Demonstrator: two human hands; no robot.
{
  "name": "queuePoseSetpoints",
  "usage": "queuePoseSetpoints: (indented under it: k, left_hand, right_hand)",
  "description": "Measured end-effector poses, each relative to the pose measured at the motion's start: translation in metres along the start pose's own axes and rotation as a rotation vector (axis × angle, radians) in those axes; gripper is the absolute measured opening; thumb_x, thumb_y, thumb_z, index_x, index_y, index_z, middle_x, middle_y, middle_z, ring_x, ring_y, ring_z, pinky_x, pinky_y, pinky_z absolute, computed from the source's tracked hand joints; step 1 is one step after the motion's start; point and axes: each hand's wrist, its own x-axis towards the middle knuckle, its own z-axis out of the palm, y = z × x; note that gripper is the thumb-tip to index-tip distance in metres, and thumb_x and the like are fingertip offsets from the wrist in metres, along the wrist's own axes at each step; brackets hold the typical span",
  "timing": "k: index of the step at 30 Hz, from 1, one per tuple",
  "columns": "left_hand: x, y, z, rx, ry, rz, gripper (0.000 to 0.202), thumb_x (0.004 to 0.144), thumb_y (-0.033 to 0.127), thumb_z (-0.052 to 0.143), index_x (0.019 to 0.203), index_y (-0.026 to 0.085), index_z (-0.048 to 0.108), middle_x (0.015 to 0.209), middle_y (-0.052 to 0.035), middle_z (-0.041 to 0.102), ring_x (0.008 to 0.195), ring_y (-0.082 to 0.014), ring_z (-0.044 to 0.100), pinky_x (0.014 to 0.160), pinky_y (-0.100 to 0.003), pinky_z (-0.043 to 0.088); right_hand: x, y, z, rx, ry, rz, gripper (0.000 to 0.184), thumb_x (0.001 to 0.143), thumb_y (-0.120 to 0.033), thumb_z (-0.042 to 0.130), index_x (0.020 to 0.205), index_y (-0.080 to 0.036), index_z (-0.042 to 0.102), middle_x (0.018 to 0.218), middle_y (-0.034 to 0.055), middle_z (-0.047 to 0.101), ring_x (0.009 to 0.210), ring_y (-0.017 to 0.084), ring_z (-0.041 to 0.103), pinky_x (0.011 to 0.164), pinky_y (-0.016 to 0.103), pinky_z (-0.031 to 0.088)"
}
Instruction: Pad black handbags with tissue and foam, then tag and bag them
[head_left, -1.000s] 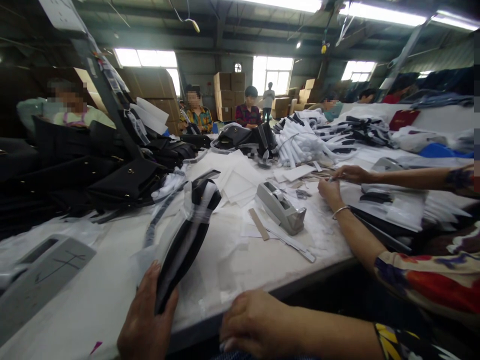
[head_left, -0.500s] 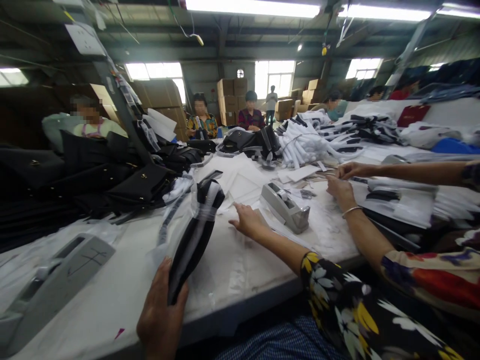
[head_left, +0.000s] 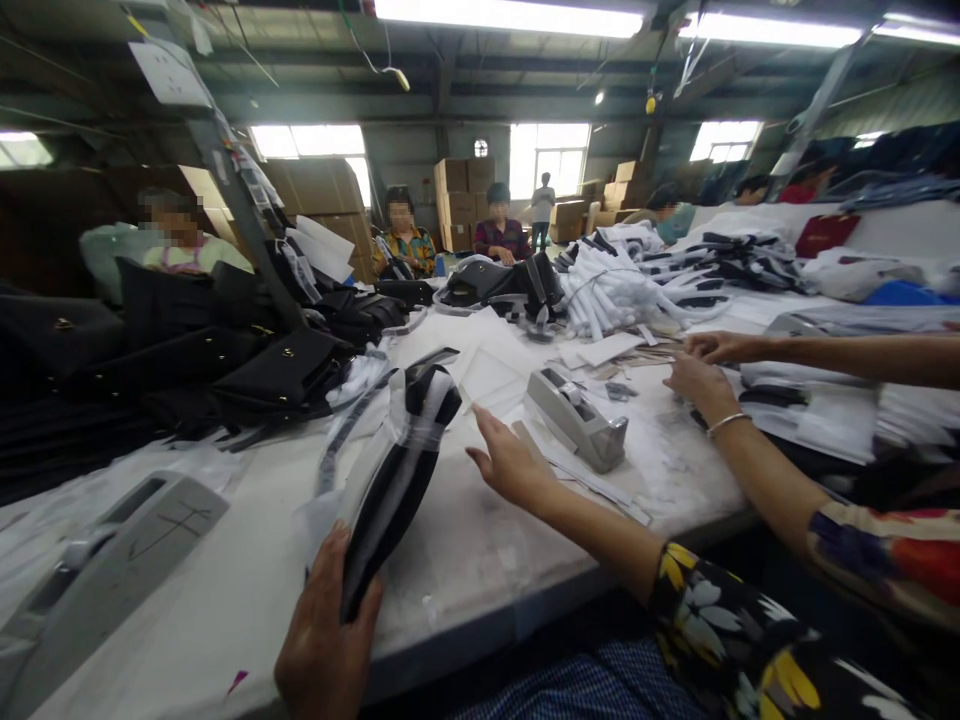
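Note:
My left hand (head_left: 326, 625) is wrapped round the lower end of a folded black bag strap (head_left: 405, 480). Clear film and white padding bind the strap, which tilts up and away above the table. To its right, my right hand (head_left: 511, 462) reaches over the tabletop with fingers stretched and thumb apart, holding nothing that I can see. Close beyond that hand stands a grey tape dispenser (head_left: 577, 420). Thin white sheets (head_left: 491, 370) lie just past my right fingertips.
A larger grey tape dispenser (head_left: 112, 580) stands at the left front. Black bags (head_left: 281, 365) are piled behind it. White-wrapped straps (head_left: 600, 285) are heaped at the back. On the right, a co-worker's hands (head_left: 705, 375) work near a stack of wrapped pieces (head_left: 825, 410).
My right hand has shifted slightly right, away from the strap, and down. The strap in my left hand has moved a little to the right. The co-worker's hands have moved slightly right.

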Motion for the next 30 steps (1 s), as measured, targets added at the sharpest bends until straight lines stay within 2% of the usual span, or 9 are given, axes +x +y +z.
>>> queuePoseSetpoints:
  k: [3, 7, 10, 13, 17, 20, 23, 26, 30]
  left_hand:
    - [0.002, 0.001, -0.001, -0.014, 0.01, -0.047, 0.065, 0.093, 0.033, 0.063, 0.151, 0.028, 0.035, 0.146, -0.0037, 0.053, 0.124, -0.0258, 0.059, 0.1, -0.036, 0.05]
    - [0.004, 0.002, -0.001, -0.016, 0.018, -0.093, 0.065, 0.092, 0.034, 0.063, 0.151, 0.029, 0.035, 0.146, -0.0037, 0.053, 0.125, -0.0271, 0.058, 0.1, -0.038, 0.05]
    - [0.006, 0.002, 0.0, -0.018, 0.013, -0.076, 0.066, 0.092, 0.034, 0.063, 0.151, 0.028, 0.035, 0.146, -0.0052, 0.053, 0.126, -0.0283, 0.057, 0.101, -0.04, 0.05]
    - [0.009, 0.002, -0.001, 0.003, 0.016, -0.033, 0.066, 0.092, 0.033, 0.063, 0.151, 0.028, 0.035, 0.145, -0.0057, 0.054, 0.125, -0.0283, 0.059, 0.099, -0.039, 0.051]
    - [0.016, 0.004, -0.006, 0.027, 0.036, 0.051, 0.065, 0.093, 0.031, 0.062, 0.151, 0.026, 0.035, 0.143, -0.0065, 0.056, 0.122, -0.0268, 0.06, 0.096, -0.036, 0.052]
    - [0.019, 0.007, -0.013, 0.027, 0.02, 0.141, 0.062, 0.094, 0.03, 0.06, 0.151, 0.024, 0.036, 0.142, -0.0072, 0.057, 0.122, -0.0253, 0.061, 0.098, -0.034, 0.051]
    - [0.019, 0.014, -0.023, 0.022, 0.009, 0.238, 0.059, 0.094, 0.026, 0.06, 0.15, 0.022, 0.039, 0.141, -0.0072, 0.058, 0.122, -0.0235, 0.061, 0.1, -0.032, 0.049]
    - [0.019, 0.025, -0.035, 0.023, 0.02, 0.385, 0.058, 0.092, 0.017, 0.061, 0.147, 0.021, 0.044, 0.14, -0.008, 0.059, 0.122, -0.0221, 0.061, 0.102, -0.032, 0.048]
    - [0.011, 0.038, -0.044, -0.023, -0.007, 0.604, 0.052, 0.091, 0.008, 0.059, 0.141, 0.02, 0.052, 0.139, -0.009, 0.059, 0.128, -0.0249, 0.056, 0.106, -0.037, 0.048]
  right_hand:
    - [-0.047, -0.001, -0.004, -0.206, -0.093, -0.176, 0.061, 0.093, -0.038, 0.059, 0.145, -0.009, 0.047, 0.154, 0.0193, 0.039, 0.146, 0.033, 0.032, 0.123, 0.051, 0.019]
    - [-0.085, 0.001, 0.007, -0.275, -0.312, -0.217, 0.087, 0.089, -0.067, 0.053, 0.146, -0.002, 0.044, 0.153, 0.0256, 0.037, 0.146, 0.037, 0.029, 0.123, 0.054, 0.013]
    - [-0.079, -0.007, 0.03, -0.205, -0.343, -0.301, 0.094, 0.088, -0.074, 0.046, 0.149, -0.002, 0.04, 0.155, 0.0255, 0.034, 0.147, 0.036, 0.027, 0.124, 0.051, 0.009]
    - [-0.056, -0.02, 0.054, -0.138, -0.32, -0.361, 0.092, 0.089, -0.073, 0.045, 0.148, -0.003, 0.042, 0.154, 0.025, 0.036, 0.147, 0.035, 0.029, 0.124, 0.052, 0.011]
    - [-0.039, -0.033, 0.066, -0.054, -0.202, -0.331, 0.065, 0.097, -0.055, 0.048, 0.142, -0.008, 0.051, 0.148, 0.02, 0.048, 0.141, 0.031, 0.041, 0.122, 0.052, 0.021]
    - [-0.057, -0.035, 0.051, 0.081, -0.025, -0.476, 0.041, 0.102, -0.04, 0.046, 0.129, -0.013, 0.062, 0.134, 0.014, 0.063, 0.129, 0.022, 0.056, 0.119, 0.044, 0.033]
    - [-0.092, -0.035, 0.021, 0.159, 0.074, -0.734, 0.034, 0.102, -0.035, 0.046, 0.125, -0.016, 0.063, 0.125, 0.0115, 0.068, 0.119, 0.018, 0.062, 0.111, 0.038, 0.044]
    - [-0.12, -0.037, -0.014, 0.149, 0.106, -0.914, 0.035, 0.101, -0.033, 0.048, 0.127, -0.014, 0.06, 0.123, 0.0127, 0.069, 0.117, 0.019, 0.063, 0.105, 0.037, 0.05]
    - [-0.136, -0.049, -0.053, 0.159, 0.047, -1.052, 0.036, 0.1, -0.031, 0.053, 0.127, -0.008, 0.059, 0.119, 0.0141, 0.071, 0.118, 0.022, 0.063, 0.102, 0.035, 0.053]
